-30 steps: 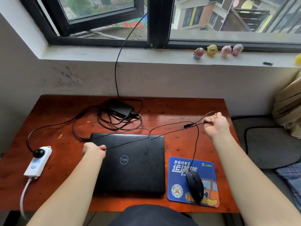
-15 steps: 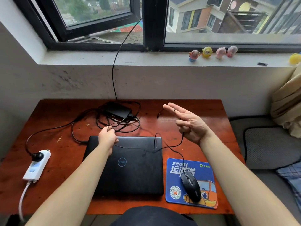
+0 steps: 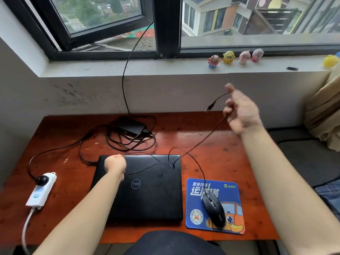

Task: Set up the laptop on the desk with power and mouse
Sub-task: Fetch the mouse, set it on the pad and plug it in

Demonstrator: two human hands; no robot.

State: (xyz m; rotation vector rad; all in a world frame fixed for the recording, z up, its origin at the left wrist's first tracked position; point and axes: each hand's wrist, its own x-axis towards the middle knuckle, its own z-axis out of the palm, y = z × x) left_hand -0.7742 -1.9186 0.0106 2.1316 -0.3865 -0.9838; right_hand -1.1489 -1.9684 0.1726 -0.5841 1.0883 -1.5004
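A closed black laptop (image 3: 147, 188) lies on the red-brown desk (image 3: 217, 144). A black mouse (image 3: 214, 208) rests on a blue mouse pad (image 3: 230, 192) to its right. The thin mouse cable (image 3: 204, 138) runs from the mouse over the laptop's back edge and up to my right hand (image 3: 241, 109), raised above the desk's back right, which pinches it near the dangling USB plug (image 3: 209, 107). My left hand (image 3: 115, 163) is shut on the same cable at the laptop's back left corner. A black power adapter (image 3: 131, 126) with coiled cord lies behind the laptop.
A white power strip (image 3: 41, 189) with a black plug in it sits at the desk's left edge. Small toy figures (image 3: 235, 57) stand on the windowsill. A black cord (image 3: 125, 70) hangs from the open window. A grey cushioned seat (image 3: 303, 155) is to the right.
My right hand has closed on the mouse cable and lifted it up and to the right, pulling it taut. My left hand moved down-left to the laptop's back corner, keeping its grip.
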